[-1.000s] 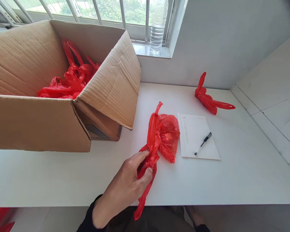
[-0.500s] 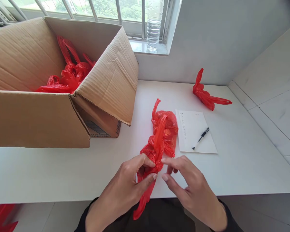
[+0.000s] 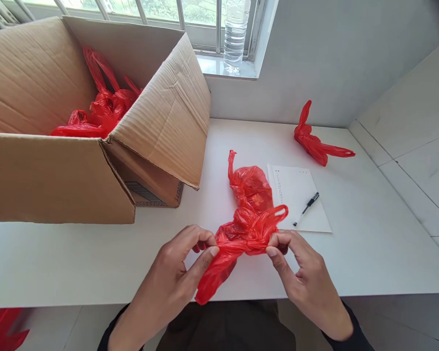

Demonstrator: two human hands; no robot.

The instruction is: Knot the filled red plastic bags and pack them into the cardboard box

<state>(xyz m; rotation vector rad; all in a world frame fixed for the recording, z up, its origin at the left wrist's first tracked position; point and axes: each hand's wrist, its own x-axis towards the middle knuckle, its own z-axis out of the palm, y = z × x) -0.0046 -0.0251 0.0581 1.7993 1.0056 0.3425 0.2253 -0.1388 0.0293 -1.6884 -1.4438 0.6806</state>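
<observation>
A red plastic bag [image 3: 247, 229] lies near the front edge of the white table, its neck twisted and stretched sideways between my two hands. My left hand [image 3: 183, 265] pinches the left part of the neck between thumb and fingers, and a loose handle hangs down below it. On the other side, my right hand [image 3: 300, 268] pinches the right part, with a handle loop standing up beside its fingers. Just behind sits a rounded red bag part [image 3: 254, 187] with a thin twisted tip; whether it is a separate bag I cannot tell.
At the left an open cardboard box [image 3: 58, 180] holds several red bags [image 3: 102, 109]. A pen [image 3: 306, 208] lies on white paper [image 3: 289, 183]. Another knotted red bag [image 3: 314, 144] rests at the back right. A water bottle [image 3: 236, 41] stands on the windowsill.
My hands have moved apart, pulling the bag's neck out sideways. My right hand, open before, now pinches the bag. The upper handle has swung to the right.
</observation>
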